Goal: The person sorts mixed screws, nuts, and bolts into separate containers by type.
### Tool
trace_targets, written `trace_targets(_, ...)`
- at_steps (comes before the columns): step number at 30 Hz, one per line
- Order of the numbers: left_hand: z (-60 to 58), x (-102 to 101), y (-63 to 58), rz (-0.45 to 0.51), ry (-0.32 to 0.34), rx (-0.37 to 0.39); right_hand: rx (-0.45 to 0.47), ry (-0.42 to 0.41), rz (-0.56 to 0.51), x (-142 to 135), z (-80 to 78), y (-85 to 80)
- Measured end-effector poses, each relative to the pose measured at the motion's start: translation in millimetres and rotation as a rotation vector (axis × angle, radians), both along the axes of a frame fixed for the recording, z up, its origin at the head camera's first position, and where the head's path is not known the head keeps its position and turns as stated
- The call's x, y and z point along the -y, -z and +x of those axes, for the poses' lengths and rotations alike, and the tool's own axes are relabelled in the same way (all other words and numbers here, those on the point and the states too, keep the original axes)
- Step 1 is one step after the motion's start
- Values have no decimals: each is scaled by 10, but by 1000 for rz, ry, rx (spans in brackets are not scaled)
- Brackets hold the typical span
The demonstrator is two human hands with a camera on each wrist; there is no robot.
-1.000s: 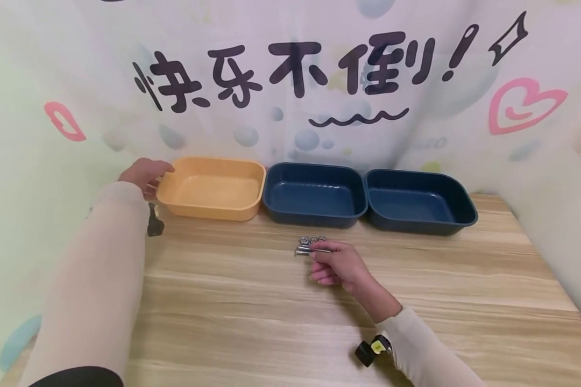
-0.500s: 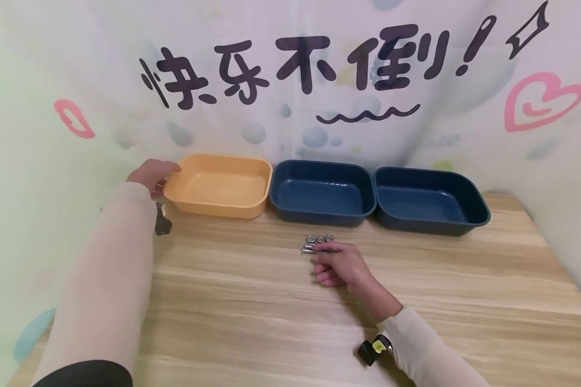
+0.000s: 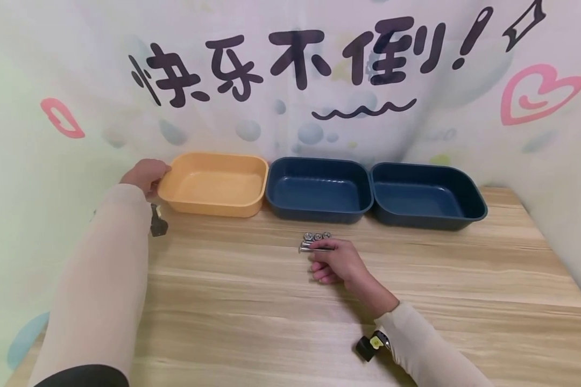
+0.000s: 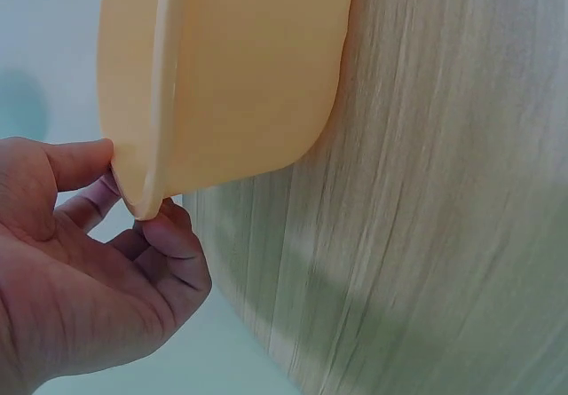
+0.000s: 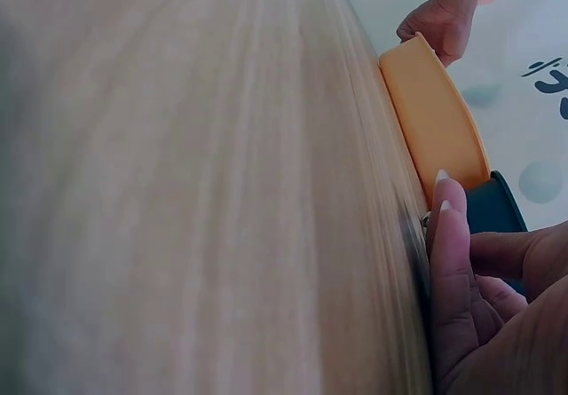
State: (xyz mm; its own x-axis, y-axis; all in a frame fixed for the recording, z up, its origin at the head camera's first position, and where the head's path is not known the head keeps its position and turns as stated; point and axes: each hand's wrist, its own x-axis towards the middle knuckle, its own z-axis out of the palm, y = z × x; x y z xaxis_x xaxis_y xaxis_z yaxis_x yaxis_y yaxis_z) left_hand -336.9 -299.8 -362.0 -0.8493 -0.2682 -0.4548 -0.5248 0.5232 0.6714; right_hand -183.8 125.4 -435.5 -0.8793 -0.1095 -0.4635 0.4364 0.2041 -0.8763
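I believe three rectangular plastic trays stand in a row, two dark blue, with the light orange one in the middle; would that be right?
Not quite: the light orange rectangular plastic tray is at the left end; a dark blue tray is in the middle, as the head view shows.

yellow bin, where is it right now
In the head view, the yellow bin stands at the left end of the row on the table, beside the middle blue bin, and the left hand grips its left end.
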Motion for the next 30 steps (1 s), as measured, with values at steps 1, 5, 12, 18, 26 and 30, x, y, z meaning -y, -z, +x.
trace_targets(1, -7, 11, 5, -5, -1, 4, 0, -3, 2, 4, -5, 2)
trace_targets(5, -29, 46, 14, -10, 9, 8, 1, -16, 13, 9, -16, 9)
trace_targets(12, -18, 48, 14, -5, 50, -13, -12, -31, 70, 17, -5, 8)
trace_targets(18, -9, 40, 20, -12, 42, -13, -27, -44, 81, 25, -2, 47)
trace_targets(26, -14, 34, 7, -11, 23, -14, -34, -45, 108, 35, -1, 36)
trace_targets(30, -17, 28, 3, -17, 20, -6, -35, -45, 125, 41, 5, 33)
